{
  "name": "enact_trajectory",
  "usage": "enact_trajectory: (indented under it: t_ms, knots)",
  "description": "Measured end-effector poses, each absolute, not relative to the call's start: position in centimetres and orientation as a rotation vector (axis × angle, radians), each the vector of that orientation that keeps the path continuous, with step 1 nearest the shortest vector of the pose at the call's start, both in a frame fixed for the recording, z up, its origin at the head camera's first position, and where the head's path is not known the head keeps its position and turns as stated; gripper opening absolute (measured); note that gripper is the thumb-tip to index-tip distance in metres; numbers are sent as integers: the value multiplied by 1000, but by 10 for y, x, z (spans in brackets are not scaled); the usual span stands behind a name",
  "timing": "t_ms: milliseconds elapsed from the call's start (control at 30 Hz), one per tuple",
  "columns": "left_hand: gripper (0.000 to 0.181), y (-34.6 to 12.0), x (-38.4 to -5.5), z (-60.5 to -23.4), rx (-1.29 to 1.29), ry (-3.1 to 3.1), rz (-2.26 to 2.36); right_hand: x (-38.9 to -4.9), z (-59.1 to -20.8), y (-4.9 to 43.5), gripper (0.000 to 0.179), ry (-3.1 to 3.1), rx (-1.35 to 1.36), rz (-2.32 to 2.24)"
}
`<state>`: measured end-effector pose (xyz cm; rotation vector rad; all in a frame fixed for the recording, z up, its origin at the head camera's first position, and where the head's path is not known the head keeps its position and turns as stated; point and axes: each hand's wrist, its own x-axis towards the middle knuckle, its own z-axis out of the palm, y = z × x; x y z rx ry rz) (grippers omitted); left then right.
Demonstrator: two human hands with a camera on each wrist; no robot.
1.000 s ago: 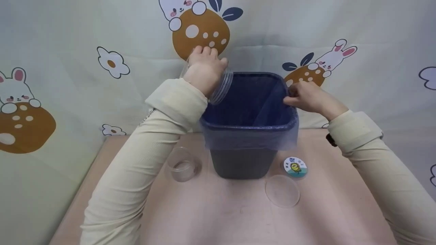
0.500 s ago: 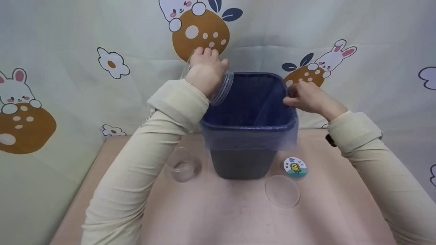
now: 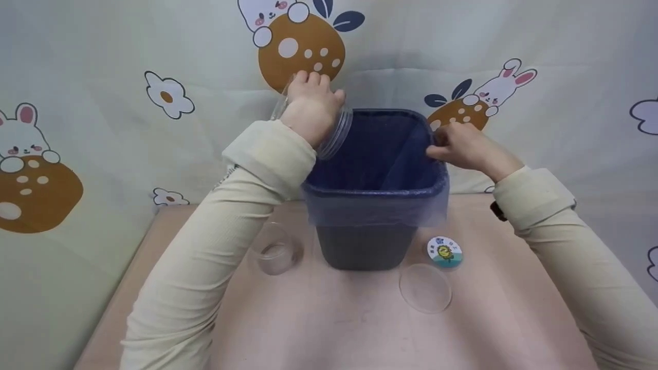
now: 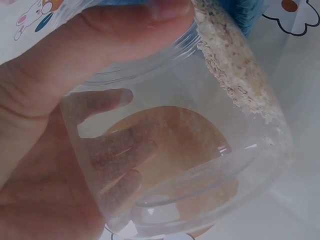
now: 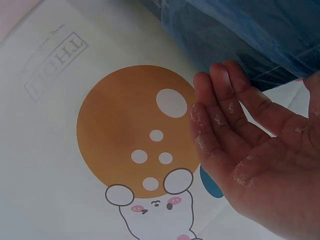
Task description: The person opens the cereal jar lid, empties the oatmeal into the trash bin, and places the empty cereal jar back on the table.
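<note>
In the head view my left hand grips a clear plastic jar, tilted with its mouth over the left rim of a grey trash bin. Beige flaky crumbs lie along the jar's lower side towards the mouth, seen in the left wrist view. A blue plastic liner is folded over the bin's rim. On the bin's right side my right hand holds the rim, thumb inside, fingers outside against the liner. Pale residue clings to its palm and fingers in the right wrist view.
A clear container stands on the pink table, left of the bin. Right of it lie a clear round lid and a round cartoon-printed lid. A printed cloth hangs close behind the bin.
</note>
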<state>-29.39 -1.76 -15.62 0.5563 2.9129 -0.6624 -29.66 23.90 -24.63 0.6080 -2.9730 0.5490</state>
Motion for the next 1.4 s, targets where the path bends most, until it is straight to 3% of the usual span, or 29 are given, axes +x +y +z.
enact_trajectory:
  t_ms: [1400]
  knots:
    - [54, -14, -291, -159, 560, 2911, -742, -296, -247, 238, 19, -2978, 614, 566]
